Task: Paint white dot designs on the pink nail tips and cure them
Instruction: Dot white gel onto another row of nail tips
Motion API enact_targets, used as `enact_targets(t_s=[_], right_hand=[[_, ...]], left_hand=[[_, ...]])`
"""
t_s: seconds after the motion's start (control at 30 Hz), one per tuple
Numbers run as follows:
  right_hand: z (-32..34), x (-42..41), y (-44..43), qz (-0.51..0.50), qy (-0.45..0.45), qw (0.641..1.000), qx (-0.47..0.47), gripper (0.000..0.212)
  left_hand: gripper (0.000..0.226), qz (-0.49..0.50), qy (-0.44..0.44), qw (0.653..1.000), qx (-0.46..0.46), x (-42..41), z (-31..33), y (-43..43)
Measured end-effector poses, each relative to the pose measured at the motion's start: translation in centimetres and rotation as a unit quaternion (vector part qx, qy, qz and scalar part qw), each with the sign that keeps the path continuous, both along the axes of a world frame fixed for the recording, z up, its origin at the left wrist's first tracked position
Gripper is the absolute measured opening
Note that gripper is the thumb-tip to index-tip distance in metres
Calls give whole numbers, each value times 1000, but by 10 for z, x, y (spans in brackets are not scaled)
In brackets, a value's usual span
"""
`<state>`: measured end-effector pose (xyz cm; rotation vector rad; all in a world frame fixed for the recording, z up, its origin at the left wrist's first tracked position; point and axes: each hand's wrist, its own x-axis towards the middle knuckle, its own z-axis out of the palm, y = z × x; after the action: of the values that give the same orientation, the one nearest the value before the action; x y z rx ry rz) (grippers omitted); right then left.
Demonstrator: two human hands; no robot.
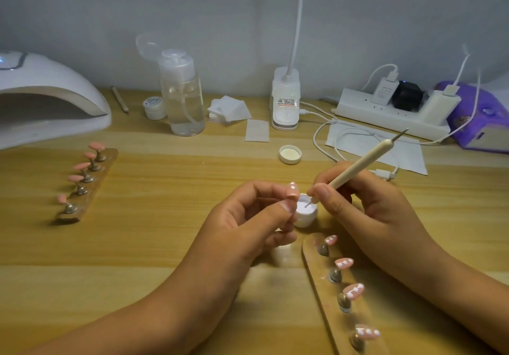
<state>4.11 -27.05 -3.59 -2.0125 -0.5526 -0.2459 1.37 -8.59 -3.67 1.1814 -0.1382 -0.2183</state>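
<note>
- While the right hand (366, 203) grips the dotting tool (360, 162) like a pen, thumb and forefinger curled low on its shaft, I see the tool's metal point resting in the white paint of the small open pot (305, 214).
- My view has the left hand (248, 222) pinching one pink nail tip (292, 189) between thumb and forefinger, the other fingers curled beneath. The tip faces up and carries white dots.
- That tip sits just above the pot's left rim, near the tool's point but apart from it.
- Between the two hands the pot stands on the worktop (165, 217). The left fingers are against its side or very close; I cannot tell which.
- Just in front of the pot, beside the right wrist, the near holder strip (319, 272) carries four dotted tips (344, 262) on metal stands.
- Well off to the left, the far holder strip (107, 159) carries plain tips (81, 165).
- At the far left the curing lamp (49, 93) stands well apart from both hands.
- Behind the hands lies the lid (289, 154), inside up. Farther back are a pump bottle (184, 98), wipes (228, 108) and a power strip (385, 112).
</note>
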Motion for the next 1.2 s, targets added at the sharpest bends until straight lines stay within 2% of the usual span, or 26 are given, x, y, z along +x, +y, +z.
enact_targets(t_s=[0.3,0.4,0.53,0.63,0.77,0.87,1.03,1.2], right_hand=[[-1,0,1,1,8,1000,-30,21],[1,-2,1,-3,18,1000,21,15],[8,-2,0,-23,43,989,143,16],[10,-1,-4,-27,73,969,235,9],[11,0,-8,46,144,930,336,17],[13,0,-8,114,191,909,354,16],[14,-3,-2,120,208,893,381,17],[15,-7,0,122,207,900,364,20]], left_hand=[[13,-17,-19,1000,16,0,-2,2],[15,-15,-18,1000,13,0,-1,2],[15,-14,-16,1000,9,-1,-1,0],[14,-20,-19,1000,7,-1,-1,0],[11,-39,-33,998,25,-2,2,0],[7,-51,-40,996,57,-3,2,-1],[5,-56,-44,995,73,-5,5,-2],[5,-54,-39,995,74,-5,5,-4]])
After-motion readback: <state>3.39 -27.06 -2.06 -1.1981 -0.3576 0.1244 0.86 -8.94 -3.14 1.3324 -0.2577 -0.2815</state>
